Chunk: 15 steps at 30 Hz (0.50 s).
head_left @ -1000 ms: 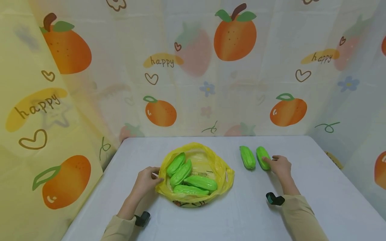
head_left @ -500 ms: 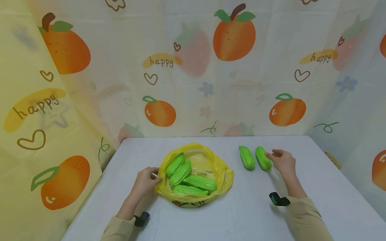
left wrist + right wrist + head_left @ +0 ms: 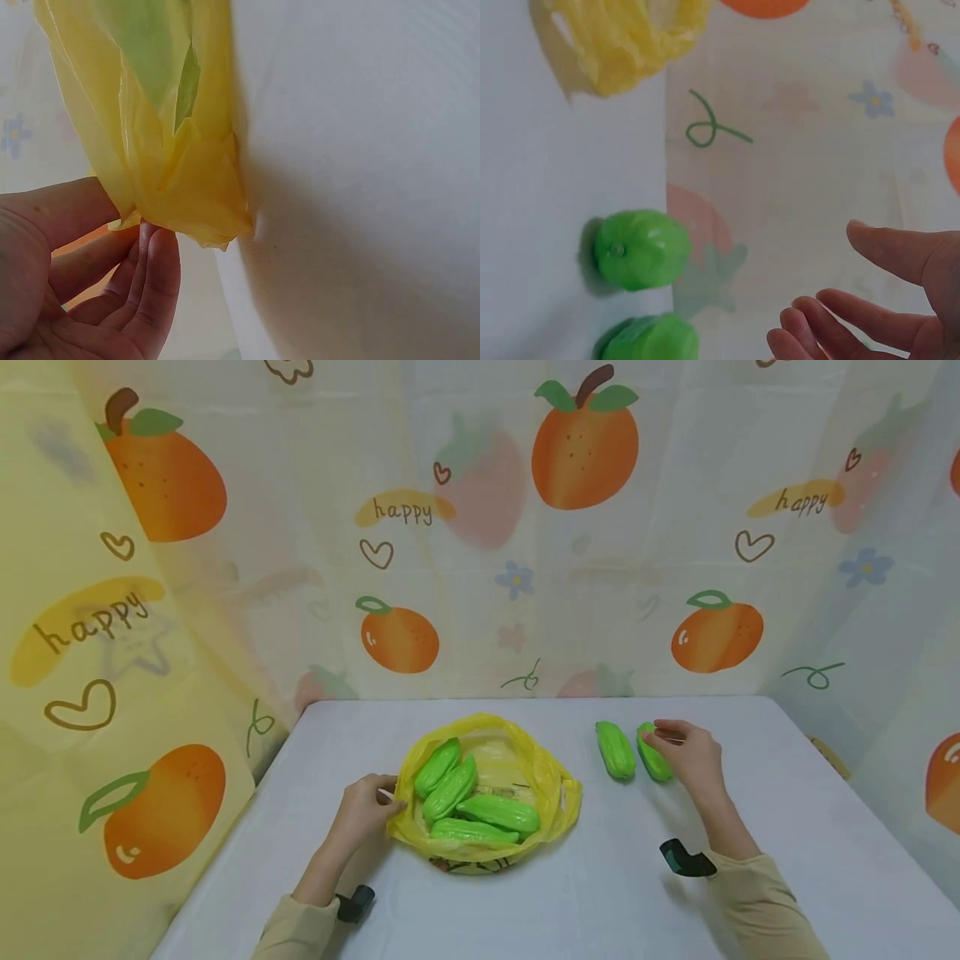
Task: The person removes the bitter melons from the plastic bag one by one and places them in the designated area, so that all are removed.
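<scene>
A yellow plastic bag (image 3: 562,806) lies on the table with its mouth spread wide; several light green ridged gourds (image 3: 450,789) rest inside. My left hand (image 3: 362,810) pinches the bag's left edge between thumb and fingers, and in the left wrist view the thin yellow plastic (image 3: 180,180) hangs from that grip. To the right of the bag, two more gourds stand side by side, the left one (image 3: 617,752) and the right one (image 3: 656,766). Above the right one hovers my right hand (image 3: 693,764), its thumb and fingers apart with nothing between them, partly covering the gourd in the head view.
A white cloth covers the table (image 3: 585,902). Behind it hangs a fruit-print curtain (image 3: 480,593), which continues along both sides. Each wrist carries a small black camera, such as the right one (image 3: 686,860).
My right hand has come off the right gourd, rising and shifting right, then back left over it. The gourds stay in place. My left hand keeps its hold on the bag.
</scene>
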Tool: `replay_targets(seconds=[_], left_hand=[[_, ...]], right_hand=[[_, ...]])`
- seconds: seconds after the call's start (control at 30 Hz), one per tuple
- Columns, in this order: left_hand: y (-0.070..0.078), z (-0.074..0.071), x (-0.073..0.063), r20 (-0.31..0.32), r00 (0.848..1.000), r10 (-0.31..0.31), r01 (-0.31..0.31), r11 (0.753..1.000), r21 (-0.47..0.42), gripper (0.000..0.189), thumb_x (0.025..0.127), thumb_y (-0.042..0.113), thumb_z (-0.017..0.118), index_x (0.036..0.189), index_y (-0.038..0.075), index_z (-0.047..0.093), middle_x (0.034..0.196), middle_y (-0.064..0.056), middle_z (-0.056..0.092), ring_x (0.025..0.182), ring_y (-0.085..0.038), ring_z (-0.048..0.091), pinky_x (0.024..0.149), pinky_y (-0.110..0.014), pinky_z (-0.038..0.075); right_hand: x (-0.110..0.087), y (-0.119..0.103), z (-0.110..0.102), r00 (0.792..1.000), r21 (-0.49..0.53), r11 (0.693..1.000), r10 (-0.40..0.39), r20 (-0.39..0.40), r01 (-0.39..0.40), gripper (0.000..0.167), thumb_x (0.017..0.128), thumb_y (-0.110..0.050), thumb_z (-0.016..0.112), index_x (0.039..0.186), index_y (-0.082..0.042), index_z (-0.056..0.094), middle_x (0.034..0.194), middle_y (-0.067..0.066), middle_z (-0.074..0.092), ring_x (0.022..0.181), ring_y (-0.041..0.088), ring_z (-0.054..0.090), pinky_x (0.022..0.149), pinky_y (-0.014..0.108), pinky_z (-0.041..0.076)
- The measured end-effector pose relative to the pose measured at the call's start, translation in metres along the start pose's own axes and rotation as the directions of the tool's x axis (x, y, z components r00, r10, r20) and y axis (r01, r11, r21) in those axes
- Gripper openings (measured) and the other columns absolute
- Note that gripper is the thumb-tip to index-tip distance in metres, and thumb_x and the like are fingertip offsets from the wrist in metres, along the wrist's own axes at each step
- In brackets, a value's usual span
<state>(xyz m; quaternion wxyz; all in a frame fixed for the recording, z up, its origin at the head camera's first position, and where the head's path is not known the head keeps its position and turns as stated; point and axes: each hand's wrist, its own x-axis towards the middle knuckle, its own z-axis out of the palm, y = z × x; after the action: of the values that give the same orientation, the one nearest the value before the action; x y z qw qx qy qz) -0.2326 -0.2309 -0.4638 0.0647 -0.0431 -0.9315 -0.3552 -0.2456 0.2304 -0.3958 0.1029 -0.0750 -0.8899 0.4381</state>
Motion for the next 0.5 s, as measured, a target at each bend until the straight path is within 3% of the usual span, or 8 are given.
replay_targets(seconds=[0.2, 0.5], left_hand=[[0.0, 0.002, 0.001, 0.0, 1.0, 0.0, 0.0, 1.0, 0.008, 0.035, 0.076, 0.007, 0.076, 0.11, -0.001, 0.068, 0.099, -0.012, 0.067, 0.078, -0.018, 0.064, 0.06, -0.026, 0.053], [0.001, 0.0, -0.001, -0.004, 1.0, -0.004, 0.004, 1.0, 0.009, 0.035, 0.077, 0.008, 0.076, 0.11, -0.001, 0.068, 0.1, -0.012, 0.067, 0.078, -0.019, 0.064, 0.061, -0.026, 0.054]], right_hand=[[-0.005, -0.014, 0.01, 0.999, 0.013, 0.999, -0.049, 0.017, 0.049, 0.054, 0.088, -0.037, 0.066, 0.125, 0.001, 0.058, 0.119, 0.022, 0.063, 0.113, 0.035, 0.06, 0.098, 0.045, 0.045], [-0.008, -0.029, 0.033, 0.996, 0.0, 0.998, -0.059, 0.07, 0.059, 0.05, 0.088, -0.032, 0.067, 0.126, 0.0, 0.058, 0.121, 0.021, 0.062, 0.112, 0.034, 0.059, 0.094, 0.043, 0.049]])
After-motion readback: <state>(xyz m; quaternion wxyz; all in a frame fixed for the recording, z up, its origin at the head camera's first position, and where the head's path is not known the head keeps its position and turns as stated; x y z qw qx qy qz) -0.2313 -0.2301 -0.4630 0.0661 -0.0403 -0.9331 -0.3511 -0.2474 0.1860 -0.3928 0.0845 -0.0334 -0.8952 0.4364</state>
